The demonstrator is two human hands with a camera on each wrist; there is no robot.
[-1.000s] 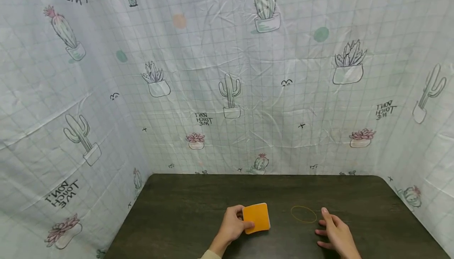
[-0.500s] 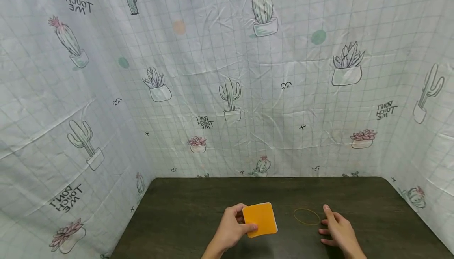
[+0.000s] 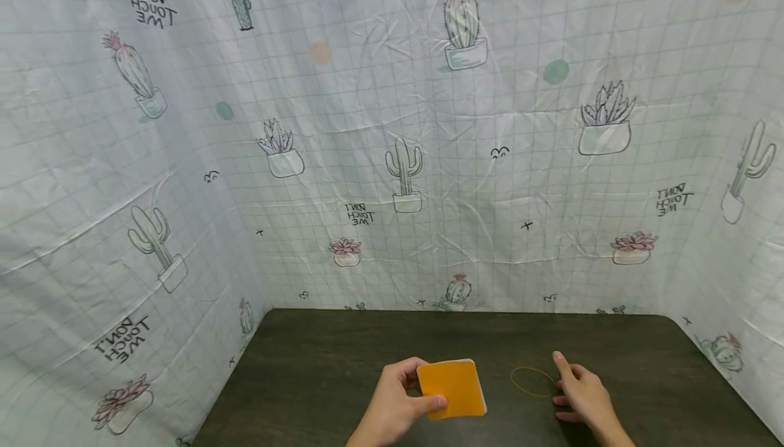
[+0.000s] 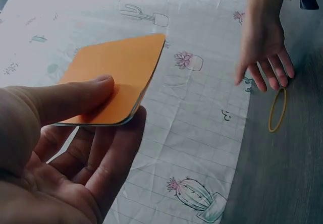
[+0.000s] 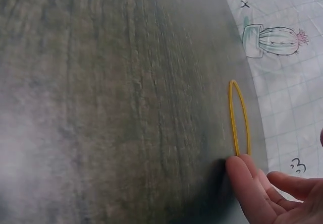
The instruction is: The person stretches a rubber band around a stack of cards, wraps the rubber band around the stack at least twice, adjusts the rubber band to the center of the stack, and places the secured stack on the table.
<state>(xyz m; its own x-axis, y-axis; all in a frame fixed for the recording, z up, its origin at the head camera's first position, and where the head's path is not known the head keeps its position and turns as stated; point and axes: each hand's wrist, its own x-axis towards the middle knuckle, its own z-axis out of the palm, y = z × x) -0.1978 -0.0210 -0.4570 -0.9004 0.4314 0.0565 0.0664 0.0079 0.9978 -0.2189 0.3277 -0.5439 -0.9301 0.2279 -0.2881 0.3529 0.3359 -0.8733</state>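
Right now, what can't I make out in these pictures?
Head view: part of the left hand, hidden behind the orange card.
Head view: the near edge of the table, cut off by the picture's bottom.
Left wrist view: whether the card is one sheet or several; its edge is too thin.
Right wrist view: one end of the yellow band, covered by the right hand.

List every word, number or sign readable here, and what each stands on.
"DON'T TOUCH ME", mirrored, four times on the cactus-print cloth in the head view.
"x", several small crosses on that cloth.
Left wrist view's far left, same cloth: marks too blurred to read.
Head view's top edge: marks cut off, unreadable.
Orange square: no lettering visible.
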